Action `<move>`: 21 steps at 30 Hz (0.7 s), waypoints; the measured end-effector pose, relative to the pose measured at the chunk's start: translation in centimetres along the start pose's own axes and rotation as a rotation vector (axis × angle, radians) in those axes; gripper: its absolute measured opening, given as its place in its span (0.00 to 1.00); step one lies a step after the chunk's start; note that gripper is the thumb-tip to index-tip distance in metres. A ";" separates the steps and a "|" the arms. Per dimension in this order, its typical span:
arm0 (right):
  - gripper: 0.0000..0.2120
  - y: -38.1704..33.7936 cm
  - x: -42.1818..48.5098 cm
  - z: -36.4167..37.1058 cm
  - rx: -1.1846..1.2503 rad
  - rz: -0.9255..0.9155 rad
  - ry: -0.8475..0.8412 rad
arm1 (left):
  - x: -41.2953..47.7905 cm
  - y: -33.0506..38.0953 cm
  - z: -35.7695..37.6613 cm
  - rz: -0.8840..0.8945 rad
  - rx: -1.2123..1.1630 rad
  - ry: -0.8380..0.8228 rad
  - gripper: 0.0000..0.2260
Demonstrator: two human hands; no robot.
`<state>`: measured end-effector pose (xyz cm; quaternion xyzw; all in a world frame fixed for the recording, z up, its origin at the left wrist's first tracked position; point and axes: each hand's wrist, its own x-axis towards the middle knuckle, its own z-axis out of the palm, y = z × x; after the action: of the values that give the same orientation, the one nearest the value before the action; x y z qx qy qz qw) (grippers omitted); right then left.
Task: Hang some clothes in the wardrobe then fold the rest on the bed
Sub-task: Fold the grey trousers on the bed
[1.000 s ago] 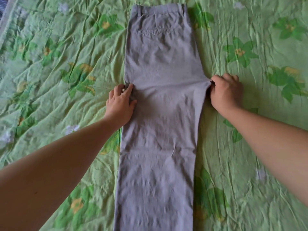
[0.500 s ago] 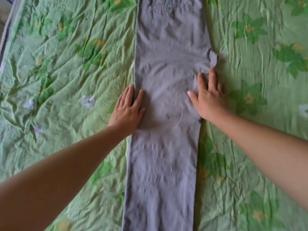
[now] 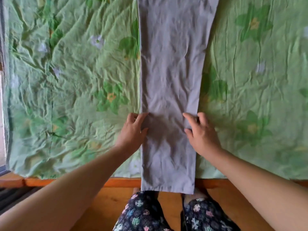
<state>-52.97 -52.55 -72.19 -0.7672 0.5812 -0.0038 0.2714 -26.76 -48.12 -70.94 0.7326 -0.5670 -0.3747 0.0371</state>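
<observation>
Grey trousers point(image 3: 170, 77) flat down centre of bed point(image 3: 75, 80); left hand point(image 3: 133, 130) fingers pinching left edge; right hand point(image 3: 202, 132) fingers curled at right edge, grip unclear.

1. This is a bedroom in a home.
2. A big bed point(image 3: 260, 134) fills most of the view. A crumpled green sheet point(image 3: 75, 100) with flowers on it covers the bed.
3. Grey trousers point(image 3: 170, 80) lie long and flat on the bed. Their end hangs over the bed's near edge.
4. That near edge of the bed is a wooden rim point(image 3: 120, 182).
5. Next to the bed is a wooden floor point(image 3: 106, 204). A person in dark flowery pants point(image 3: 143, 214) stands there, close to the bed.
</observation>
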 end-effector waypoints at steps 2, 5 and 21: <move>0.22 -0.2 -1.2 0.2 0.270 0.129 -0.163 | -0.5 0.2 0.2 -0.052 -0.115 -0.023 0.19; 0.28 -0.5 -2.7 -0.2 0.627 0.301 -0.278 | -1.0 0.1 -0.4 -0.124 -0.326 -0.132 0.20; 0.19 2.8 -7.8 -0.3 -0.172 -0.533 -0.003 | -4.8 -3.9 1.8 0.906 0.487 0.219 0.09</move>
<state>-58.08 -46.17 -70.69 -0.9131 0.3569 -0.0244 0.1957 -25.03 -41.95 -71.64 0.4364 -0.8904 -0.0997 0.0828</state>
